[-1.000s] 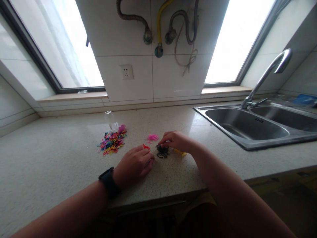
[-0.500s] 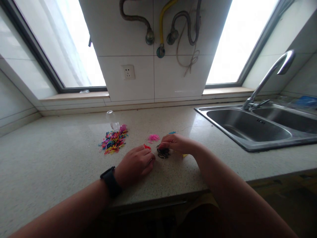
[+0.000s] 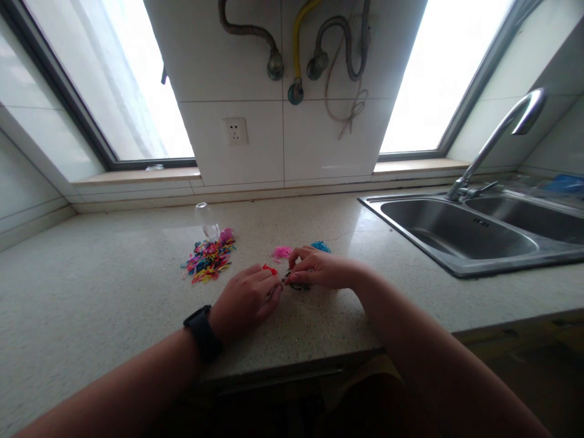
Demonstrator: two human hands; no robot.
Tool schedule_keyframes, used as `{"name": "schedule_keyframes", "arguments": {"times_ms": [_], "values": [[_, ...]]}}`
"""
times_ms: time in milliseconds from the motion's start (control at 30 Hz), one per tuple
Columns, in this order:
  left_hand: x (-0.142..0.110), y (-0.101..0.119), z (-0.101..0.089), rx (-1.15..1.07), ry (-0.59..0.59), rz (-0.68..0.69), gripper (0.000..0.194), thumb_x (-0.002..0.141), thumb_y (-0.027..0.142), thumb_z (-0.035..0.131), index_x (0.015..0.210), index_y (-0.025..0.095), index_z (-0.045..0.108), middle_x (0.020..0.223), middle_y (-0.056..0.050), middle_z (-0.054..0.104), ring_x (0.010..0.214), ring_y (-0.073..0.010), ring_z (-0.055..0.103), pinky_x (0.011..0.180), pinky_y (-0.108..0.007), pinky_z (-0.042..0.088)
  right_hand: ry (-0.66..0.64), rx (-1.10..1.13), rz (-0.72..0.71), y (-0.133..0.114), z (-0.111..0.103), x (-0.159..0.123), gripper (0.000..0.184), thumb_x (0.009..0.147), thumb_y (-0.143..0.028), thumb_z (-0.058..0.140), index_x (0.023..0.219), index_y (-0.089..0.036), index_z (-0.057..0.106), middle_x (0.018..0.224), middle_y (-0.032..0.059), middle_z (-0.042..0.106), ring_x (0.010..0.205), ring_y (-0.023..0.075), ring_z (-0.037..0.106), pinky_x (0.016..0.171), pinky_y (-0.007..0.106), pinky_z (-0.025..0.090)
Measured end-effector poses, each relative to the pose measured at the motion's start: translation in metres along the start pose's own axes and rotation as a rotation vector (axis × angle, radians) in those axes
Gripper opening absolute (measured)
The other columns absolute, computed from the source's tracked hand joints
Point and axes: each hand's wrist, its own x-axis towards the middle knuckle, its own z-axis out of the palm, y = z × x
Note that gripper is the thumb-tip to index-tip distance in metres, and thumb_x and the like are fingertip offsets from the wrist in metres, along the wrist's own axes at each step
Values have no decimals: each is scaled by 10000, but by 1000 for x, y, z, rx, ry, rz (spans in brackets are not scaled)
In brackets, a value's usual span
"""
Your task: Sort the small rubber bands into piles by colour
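My left hand (image 3: 249,297), with a dark watch (image 3: 203,332) on its wrist, rests on the counter with fingers curled together; what they hold is hidden. My right hand (image 3: 322,269) reaches in from the right, thumb and forefinger pinched on a black rubber band beside the left fingertips. Under it lies a pile of black rubber bands (image 3: 300,286), partly covered. Red rubber bands (image 3: 270,269) show just beyond the left knuckles. Pink rubber bands (image 3: 281,252) and blue rubber bands (image 3: 321,246) form small piles farther back.
To the left is a larger heap of mixed-colour rubber bands (image 3: 207,260), with a clear plastic container (image 3: 207,220) lying behind it. A steel double sink (image 3: 451,263) with a tap (image 3: 493,140) is set into the counter (image 3: 114,292) at the right. A wall socket (image 3: 235,131) is above the back edge.
My right hand has shifted from the black pile toward my left fingertips, drawing a black band with it. More of the blue pile now shows. My left hand has moved slightly left.
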Motion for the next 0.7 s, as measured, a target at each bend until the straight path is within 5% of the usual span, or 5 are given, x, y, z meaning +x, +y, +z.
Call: {"name": "schedule_keyframes", "arguments": {"times_ms": [167, 700], "values": [[-1, -2, 1, -39, 38, -54, 226, 969, 203, 441, 820, 177, 608, 775, -47, 617, 785, -197, 526, 702, -329, 427, -30, -137, 10, -7, -1, 0, 370, 972, -464, 514, 844, -241, 781, 1109, 70, 635, 1031, 229, 485, 951, 396, 359], [-3, -6, -1, -176, 68, -88, 298, 986, 230, 399, 811, 182, 635, 771, -47, 640, 797, -197, 551, 739, -336, 446, -33, -22, 35, -9, -1, 1, 353, 1013, -436, 436, 1146, -298, 733, 1168, 19, 723, 1111, 232, 520, 1049, 411, 291]]}}
